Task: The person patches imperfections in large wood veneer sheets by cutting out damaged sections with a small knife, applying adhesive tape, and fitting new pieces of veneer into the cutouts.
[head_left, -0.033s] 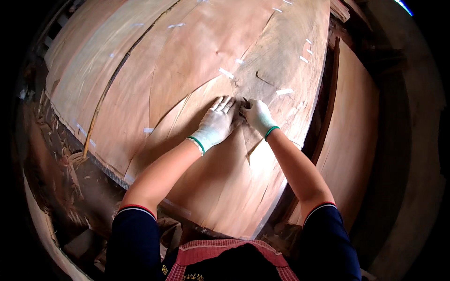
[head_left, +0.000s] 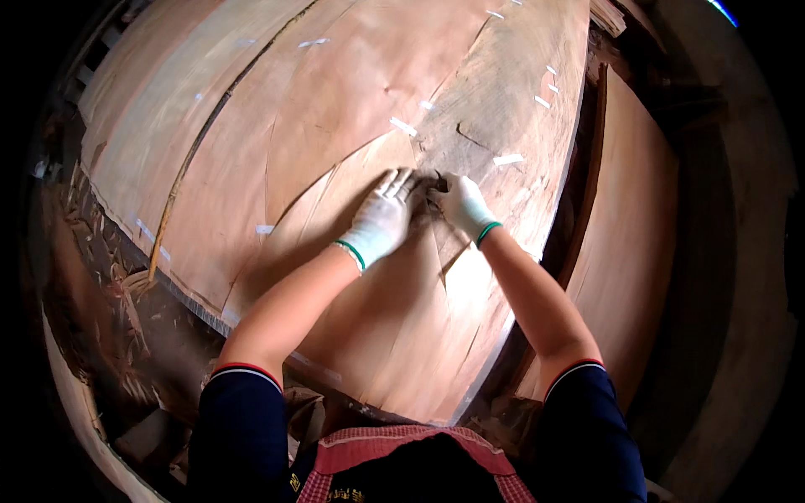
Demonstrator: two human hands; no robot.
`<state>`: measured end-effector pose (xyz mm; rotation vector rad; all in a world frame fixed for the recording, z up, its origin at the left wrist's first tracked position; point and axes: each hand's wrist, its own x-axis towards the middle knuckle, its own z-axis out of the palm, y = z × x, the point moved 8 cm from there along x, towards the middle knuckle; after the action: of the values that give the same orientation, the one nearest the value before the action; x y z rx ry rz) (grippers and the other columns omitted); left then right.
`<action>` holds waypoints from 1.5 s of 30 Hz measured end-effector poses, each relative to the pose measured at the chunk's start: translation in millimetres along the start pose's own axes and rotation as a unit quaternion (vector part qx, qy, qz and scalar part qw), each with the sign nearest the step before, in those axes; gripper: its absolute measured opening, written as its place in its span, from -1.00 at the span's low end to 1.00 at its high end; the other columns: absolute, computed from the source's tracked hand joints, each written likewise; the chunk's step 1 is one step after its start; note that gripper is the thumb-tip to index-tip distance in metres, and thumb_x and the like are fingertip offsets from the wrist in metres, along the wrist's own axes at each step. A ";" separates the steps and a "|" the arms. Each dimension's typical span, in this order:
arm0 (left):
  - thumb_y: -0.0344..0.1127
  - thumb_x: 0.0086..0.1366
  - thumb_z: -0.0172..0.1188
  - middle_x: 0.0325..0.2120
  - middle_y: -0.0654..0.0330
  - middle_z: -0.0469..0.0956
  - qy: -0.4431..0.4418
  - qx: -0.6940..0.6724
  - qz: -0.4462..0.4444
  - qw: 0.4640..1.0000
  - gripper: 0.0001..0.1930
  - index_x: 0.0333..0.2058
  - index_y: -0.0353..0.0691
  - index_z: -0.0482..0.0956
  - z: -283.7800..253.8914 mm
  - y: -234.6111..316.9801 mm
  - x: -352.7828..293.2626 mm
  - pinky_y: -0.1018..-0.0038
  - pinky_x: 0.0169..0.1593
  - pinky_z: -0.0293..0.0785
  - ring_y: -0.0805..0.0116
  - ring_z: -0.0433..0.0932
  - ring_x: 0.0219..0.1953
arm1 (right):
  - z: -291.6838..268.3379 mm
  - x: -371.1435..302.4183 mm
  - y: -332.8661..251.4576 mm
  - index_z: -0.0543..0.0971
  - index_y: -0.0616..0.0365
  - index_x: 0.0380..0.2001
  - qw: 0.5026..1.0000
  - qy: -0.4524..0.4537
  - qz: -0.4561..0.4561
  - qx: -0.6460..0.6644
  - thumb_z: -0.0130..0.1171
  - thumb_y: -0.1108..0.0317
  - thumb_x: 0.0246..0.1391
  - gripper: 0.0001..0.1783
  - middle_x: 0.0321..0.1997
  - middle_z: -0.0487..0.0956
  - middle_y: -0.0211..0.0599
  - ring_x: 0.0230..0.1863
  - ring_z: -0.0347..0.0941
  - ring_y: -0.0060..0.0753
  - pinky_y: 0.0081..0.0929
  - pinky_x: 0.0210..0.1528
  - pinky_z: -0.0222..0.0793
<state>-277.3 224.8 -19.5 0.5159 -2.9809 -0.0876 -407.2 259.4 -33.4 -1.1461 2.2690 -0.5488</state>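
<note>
My left hand (head_left: 380,220), in a white glove with a green cuff, lies flat on a thin sheet of wood veneer (head_left: 369,310), fingers stretched forward. Just right of it, my right hand (head_left: 464,204), gloved alike, is closed round a small dark tool (head_left: 441,182) that looks like a short blade. Most of that tool is hidden by the fingers. Both hands are at a dark grey patch of the wood, where veneer edges overlap. Below my right hand a narrow dark split (head_left: 455,257) runs through the sheet.
Short strips of white tape (head_left: 403,127) join the veneer pieces. A thin bent stick (head_left: 194,151) lies along the sheets at left. Another curved wooden sheet (head_left: 629,226) stands to the right. Torn veneer scraps (head_left: 126,277) litter the lower left.
Very little differs. My left hand has slid slightly to the left, and my right hand stays closed round the small dark tool.
</note>
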 end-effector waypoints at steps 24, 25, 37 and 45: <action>-0.02 0.39 -0.12 0.29 -0.19 0.15 -0.062 -0.001 -0.030 0.998 -0.50 0.26 0.04 0.30 -4.7 149.4 -87.6 0.04 0.41 -0.24 -0.13 0.05 0.36 | -49.3 -173.0 87.4 0.54 0.22 -0.24 0.975 0.021 -0.039 -0.218 0.15 0.29 0.10 -0.77 -0.44 0.61 -0.01 -0.42 0.57 -0.05 -0.22 -0.37 0.48; -0.07 0.37 -0.05 0.26 -0.21 0.20 -0.061 -0.038 -0.035 0.997 -0.51 0.24 0.01 0.32 -11.8 151.3 -86.9 0.05 0.40 -0.16 -0.12 0.11 0.33 | -52.6 -184.6 107.4 0.54 0.24 -0.24 0.995 -0.030 0.026 -0.093 0.16 0.29 0.11 -0.76 -0.46 0.61 -0.08 -0.46 0.56 -0.15 -0.28 -0.40 0.48; -0.19 0.38 -0.16 0.30 0.00 0.14 -0.180 -0.032 0.101 0.978 -0.49 0.22 -0.34 0.22 -7.7 240.7 -127.6 0.25 0.42 -0.14 0.16 0.03 0.37 | -67.6 -257.9 120.1 0.50 0.26 -0.45 0.998 -0.029 0.044 -0.043 0.16 0.39 0.06 -0.86 -0.57 0.54 -0.12 -0.51 0.51 -0.26 -0.39 -0.43 0.42; -0.20 0.18 0.21 0.17 -0.08 0.34 0.228 -0.108 -0.314 0.915 -0.39 0.20 -0.20 0.30 -57.1 -11.7 -208.8 0.08 0.33 0.10 -0.04 0.20 0.29 | 19.3 -194.4 3.2 0.51 0.27 -0.33 0.980 -0.129 -0.023 0.152 0.15 0.40 0.13 -0.86 -0.49 0.57 -0.31 -0.50 0.46 -0.56 -0.53 -0.47 0.35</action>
<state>-71.1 282.2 14.6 1.2435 -2.2184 -0.3004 -300.6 418.9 3.6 -1.0506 1.8685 -0.6944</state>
